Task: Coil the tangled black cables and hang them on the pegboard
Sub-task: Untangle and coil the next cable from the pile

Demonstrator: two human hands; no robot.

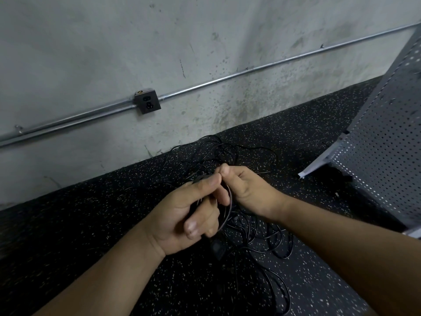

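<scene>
Left hand [182, 215] grips started coil, right hand [241, 190] pinches cable [227, 208] to feed next loop; tangle [262, 238] on floor.

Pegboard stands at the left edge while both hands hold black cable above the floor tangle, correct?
No: the head view shows the pegboard at the right edge. Left hand and right hand do hold black cable above the floor tangle.

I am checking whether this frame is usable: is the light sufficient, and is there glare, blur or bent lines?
Head view: dim, even light, no glare. Head view: black cables nearly vanish against the dark speckled floor. Head view: left hand and right hand are fairly sharp. Head view: the wall conduit slants but stays nearly straight, so little bending.
</scene>
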